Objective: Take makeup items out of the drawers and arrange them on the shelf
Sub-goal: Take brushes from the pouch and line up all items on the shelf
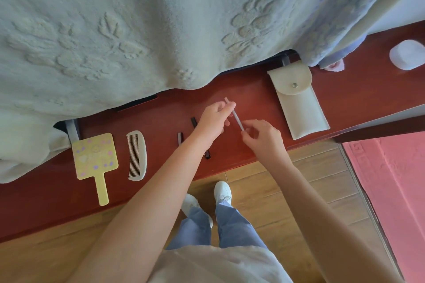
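On the red wooden shelf (253, 89), at the 9 o'clock end of the row, a yellow hand mirror (94, 156) lies flat with its handle pointing toward 6 o'clock. Just beside it at 3 o'clock lies a pale comb (136, 155), teeth facing 9 o'clock. Further toward 3 o'clock lies a short dark stick (180, 139). 2 more dark ends (193, 122) show on either side of the left forearm; I cannot tell whether they are 1 piece or 2. The left hand (216, 117) is closed around the upper part of a thin pink pencil (236, 118), whose tip sticks out past the fingers toward 11 o'clock. The right hand (264, 135) pinches the pencil's lower end between thumb and fingertips, so the pencil is held over the shelf between both hands, slanting from 11 to 5 o'clock. At 3 o'clock of the hands, apart from them, a cream pouch (299, 108) lies flat with its snapped flap at the 12 o'clock end. Near the 2 o'clock edge sits a white container (407, 54). A pale embossed blanket (138, 30) hangs over the shelf's 12 o'clock side, and a pink mat (395, 179) lies on the floor at 4 o'clock.
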`<state>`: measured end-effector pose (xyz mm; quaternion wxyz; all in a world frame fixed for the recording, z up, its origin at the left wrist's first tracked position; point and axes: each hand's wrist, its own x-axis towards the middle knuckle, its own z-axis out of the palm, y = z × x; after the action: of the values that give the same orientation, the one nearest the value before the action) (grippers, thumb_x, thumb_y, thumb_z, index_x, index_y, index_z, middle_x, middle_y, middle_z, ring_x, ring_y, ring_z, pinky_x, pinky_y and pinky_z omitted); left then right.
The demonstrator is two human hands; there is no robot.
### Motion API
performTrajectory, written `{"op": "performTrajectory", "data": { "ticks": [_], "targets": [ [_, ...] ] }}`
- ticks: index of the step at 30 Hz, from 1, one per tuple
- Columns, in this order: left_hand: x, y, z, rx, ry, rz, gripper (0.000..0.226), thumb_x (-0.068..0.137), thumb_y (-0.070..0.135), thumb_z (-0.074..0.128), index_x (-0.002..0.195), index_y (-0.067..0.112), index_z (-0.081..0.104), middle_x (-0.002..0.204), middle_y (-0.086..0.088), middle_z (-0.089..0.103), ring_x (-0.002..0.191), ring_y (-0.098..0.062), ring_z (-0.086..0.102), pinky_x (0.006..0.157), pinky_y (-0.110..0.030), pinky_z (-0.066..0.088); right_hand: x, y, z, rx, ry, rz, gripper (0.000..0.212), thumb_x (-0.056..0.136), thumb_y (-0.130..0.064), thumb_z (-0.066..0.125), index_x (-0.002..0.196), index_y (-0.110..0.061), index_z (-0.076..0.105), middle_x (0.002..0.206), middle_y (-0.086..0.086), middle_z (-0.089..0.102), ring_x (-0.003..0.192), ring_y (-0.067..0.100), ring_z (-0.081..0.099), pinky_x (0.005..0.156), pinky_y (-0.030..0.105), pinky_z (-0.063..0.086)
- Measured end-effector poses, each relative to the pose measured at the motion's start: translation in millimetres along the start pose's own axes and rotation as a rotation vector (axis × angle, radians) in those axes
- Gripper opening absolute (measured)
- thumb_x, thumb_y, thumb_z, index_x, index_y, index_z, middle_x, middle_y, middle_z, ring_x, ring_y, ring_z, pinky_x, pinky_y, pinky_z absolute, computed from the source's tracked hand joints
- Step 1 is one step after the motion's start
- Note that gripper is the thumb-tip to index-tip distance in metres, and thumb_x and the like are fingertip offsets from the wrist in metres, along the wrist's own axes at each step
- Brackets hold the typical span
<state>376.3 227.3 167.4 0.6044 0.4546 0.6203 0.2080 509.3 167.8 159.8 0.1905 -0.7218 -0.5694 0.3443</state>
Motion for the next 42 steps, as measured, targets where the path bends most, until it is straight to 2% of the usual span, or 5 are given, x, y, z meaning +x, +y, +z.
{"op": "performTrajectory", "data": {
  "ticks": [9,13,21,24,42],
  "targets": [
    [-7.4,15.9,10.1,-0.122,0.025,0.116,0.03,0.097,0.026,0.045,0.075,0.019,0.063,0.062,0.004,0.039,0.06,-0.008,0.037,0.057,-0.021,0.033,-12.7,-10.7,-19.5,0.209,-0.174,0.093,0.019,0.095,-0.023,0.046,0.087,-0.019,0.063,0.078,-0.006,0.062,0.068,0.004,0.053,0.057,0.014,0.04],
    [2.1,56.2,-17.9,-0.423,0.259,0.19,0.033,0.099,0.025,0.043,0.069,0.017,0.053,0.057,0.006,0.038,0.047,-0.003,0.03,0.043,-0.015,0.023,-35.8,13.7,-25.4,0.145,-0.24,0.132,0.019,0.092,-0.021,0.05,0.081,-0.019,0.066,0.07,-0.008,0.062,0.058,0.001,0.052,0.049,0.009,0.038],
    [-6.0,3.7,-5.8,0.334,0.082,0.096,0.016,0.093,0.024,0.053,0.091,0.014,0.066,0.078,0.004,0.063,0.061,-0.003,0.052,0.058,-0.018,0.039,-14.2,14.1,-26.3,0.086,-0.055,0.103,0.019,0.091,-0.025,0.057,0.102,-0.013,0.067,0.082,-0.004,0.061,0.068,0.008,0.056,0.061,0.018,0.043],
    [-5.2,-12.4,-2.0,0.443,0.187,0.092,0.008,0.09,0.024,0.06,0.094,0.016,0.06,0.078,0.006,0.062,0.066,-0.004,0.056,0.056,-0.011,0.039,-0.7,10.5,-12.2,0.05,-0.063,0.087,0.025,0.088,-0.023,0.06,0.111,-0.012,0.062,0.094,0.002,0.065,0.085,0.016,0.061,0.076,0.029,0.052],
    [-4.6,-17.9,3.9,0.68,0.285,0.125,0.03,0.084,0.035,0.067,0.101,0.014,0.054,0.085,-0.006,0.065,0.075,-0.023,0.062,0.063,-0.033,0.049,13.5,10.8,7.8,-0.01,0.007,0.057,0.021,0.083,-0.028,0.067,0.092,-0.011,0.06,0.078,-0.001,0.056,0.073,0.018,0.054,0.067,0.033,0.048]
  ]
}}
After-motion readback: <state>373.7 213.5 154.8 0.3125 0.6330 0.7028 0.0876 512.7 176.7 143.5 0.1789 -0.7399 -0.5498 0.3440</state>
